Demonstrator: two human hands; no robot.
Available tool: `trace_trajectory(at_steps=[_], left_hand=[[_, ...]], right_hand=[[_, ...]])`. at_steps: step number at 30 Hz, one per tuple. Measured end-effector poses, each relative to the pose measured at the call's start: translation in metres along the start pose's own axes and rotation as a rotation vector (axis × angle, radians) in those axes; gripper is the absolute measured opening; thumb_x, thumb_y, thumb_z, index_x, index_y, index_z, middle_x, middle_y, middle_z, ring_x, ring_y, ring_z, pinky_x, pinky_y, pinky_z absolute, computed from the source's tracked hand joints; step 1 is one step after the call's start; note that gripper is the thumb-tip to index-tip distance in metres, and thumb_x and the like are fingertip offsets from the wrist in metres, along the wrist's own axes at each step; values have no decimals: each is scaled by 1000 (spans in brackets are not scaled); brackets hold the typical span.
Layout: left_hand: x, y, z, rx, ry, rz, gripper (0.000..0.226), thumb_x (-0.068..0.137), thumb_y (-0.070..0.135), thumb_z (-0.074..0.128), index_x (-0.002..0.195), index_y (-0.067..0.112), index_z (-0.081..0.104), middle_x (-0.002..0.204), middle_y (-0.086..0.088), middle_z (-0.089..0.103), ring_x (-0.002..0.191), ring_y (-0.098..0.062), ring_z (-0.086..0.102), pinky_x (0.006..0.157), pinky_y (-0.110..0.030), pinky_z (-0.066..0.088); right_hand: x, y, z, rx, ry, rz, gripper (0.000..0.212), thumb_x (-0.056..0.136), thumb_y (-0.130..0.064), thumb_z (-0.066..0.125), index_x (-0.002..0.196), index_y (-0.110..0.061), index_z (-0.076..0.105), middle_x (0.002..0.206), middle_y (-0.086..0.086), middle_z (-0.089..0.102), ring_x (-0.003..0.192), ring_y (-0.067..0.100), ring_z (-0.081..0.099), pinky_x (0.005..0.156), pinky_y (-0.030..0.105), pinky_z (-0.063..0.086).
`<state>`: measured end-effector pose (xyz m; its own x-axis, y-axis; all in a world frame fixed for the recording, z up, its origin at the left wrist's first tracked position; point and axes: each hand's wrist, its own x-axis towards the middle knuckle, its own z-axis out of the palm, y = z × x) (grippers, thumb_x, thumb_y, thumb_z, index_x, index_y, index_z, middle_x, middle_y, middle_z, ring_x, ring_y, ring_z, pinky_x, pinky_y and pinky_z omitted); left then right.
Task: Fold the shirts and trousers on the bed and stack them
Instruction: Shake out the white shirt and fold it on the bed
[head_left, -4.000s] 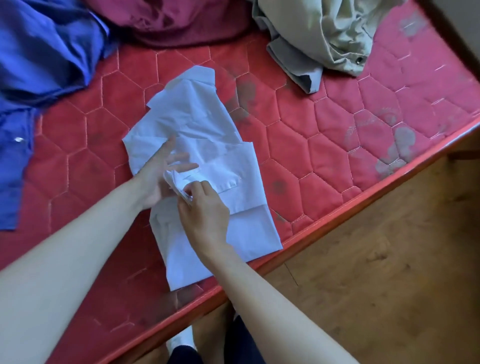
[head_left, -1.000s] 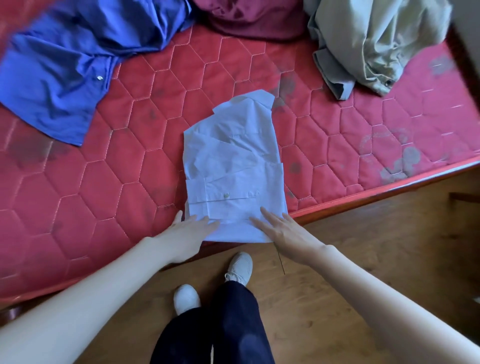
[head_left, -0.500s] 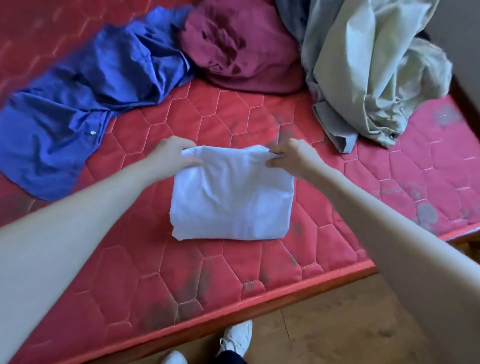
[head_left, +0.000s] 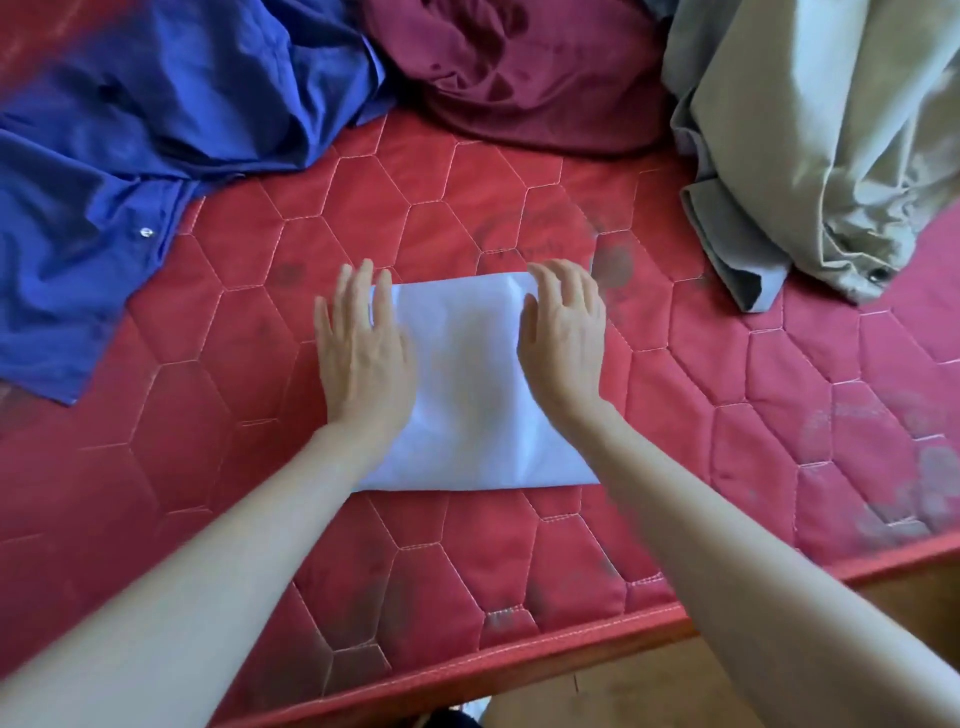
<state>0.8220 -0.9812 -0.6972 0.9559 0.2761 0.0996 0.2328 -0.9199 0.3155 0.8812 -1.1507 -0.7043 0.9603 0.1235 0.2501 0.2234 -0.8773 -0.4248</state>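
A white shirt (head_left: 467, 384) lies folded into a neat rectangle in the middle of the red quilted mattress (head_left: 727, 395). My left hand (head_left: 361, 348) rests flat on its left side with straight fingers. My right hand (head_left: 563, 338) presses on its right side, fingers slightly bent over the far corner. A blue shirt (head_left: 135, 145) lies crumpled at the far left. A maroon garment (head_left: 524, 67) is bunched at the far middle. Khaki trousers (head_left: 810, 135) are heaped at the far right.
The mattress's red front edge (head_left: 519, 660) runs across the bottom, with wooden floor (head_left: 649, 691) beyond it. Bare mattress shows on both sides of the white shirt and in front of it.
Over the earlier frames the white shirt was folded in half away from me into a rectangle. Both hands let go of its far edge and now lie flat on top.
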Motion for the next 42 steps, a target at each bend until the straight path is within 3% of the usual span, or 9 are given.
trace_trajectory(at_steps=[3,5,9,12,17,24,27,30,42], left_hand=[[-56,18,3,31,15,255,51,88,0,45,139,1,47,151,-14,40,142,-34,32,115,-55,23],[-79,18,14,140,-150,291,52,93,11,41,145,5,40,156,-11,31,145,-31,26,116,-55,22],[-84,-12,37,272,-331,238,57,99,31,26,154,16,17,161,-10,13,149,-27,8,120,-53,10],[-90,-31,41,176,-313,137,61,95,34,25,153,17,22,160,-14,17,149,-29,14,119,-52,13],[-102,-69,28,84,-361,-96,56,102,36,15,151,16,-3,163,-8,5,150,-23,3,121,-48,5],[-54,-36,10,141,-181,314,57,98,27,29,151,7,25,160,-12,18,148,-30,15,118,-51,14],[-24,-12,35,207,-303,462,58,100,30,23,155,13,12,163,-5,11,150,-24,9,120,-49,9],[11,-18,62,225,-362,305,60,100,43,16,155,23,5,164,0,4,150,-20,1,120,-48,2],[34,-38,43,58,-269,-102,63,102,38,28,155,16,3,162,-15,-7,149,-34,-7,118,-56,2]], right_hand=[[-59,-32,6,99,-42,-79,35,93,-5,49,127,1,58,134,19,56,130,35,49,109,48,36],[-86,-41,13,114,-236,-70,44,97,-16,42,137,-2,49,146,16,45,140,33,36,116,50,25],[-104,-21,35,-48,-460,-28,53,103,-38,28,153,-23,22,161,3,15,150,21,7,119,50,3],[-110,0,35,-127,-433,87,57,99,-45,13,153,-30,16,162,2,14,150,19,5,120,48,1],[-129,30,13,-297,-431,204,56,100,-43,12,154,-31,10,163,0,4,150,21,1,120,47,-1],[-82,-7,11,-123,-371,14,58,96,-30,20,152,-16,23,160,12,15,149,28,8,120,47,1],[-44,-13,38,-120,-505,-136,54,102,-33,28,154,-22,18,162,4,8,150,23,1,120,47,-2],[-16,10,58,-195,-514,-130,53,104,-38,27,154,-29,12,163,-1,0,149,17,-7,117,36,-15],[-10,37,35,-187,-268,317,60,102,-46,24,155,-23,8,162,10,4,150,23,0,120,46,-2]])
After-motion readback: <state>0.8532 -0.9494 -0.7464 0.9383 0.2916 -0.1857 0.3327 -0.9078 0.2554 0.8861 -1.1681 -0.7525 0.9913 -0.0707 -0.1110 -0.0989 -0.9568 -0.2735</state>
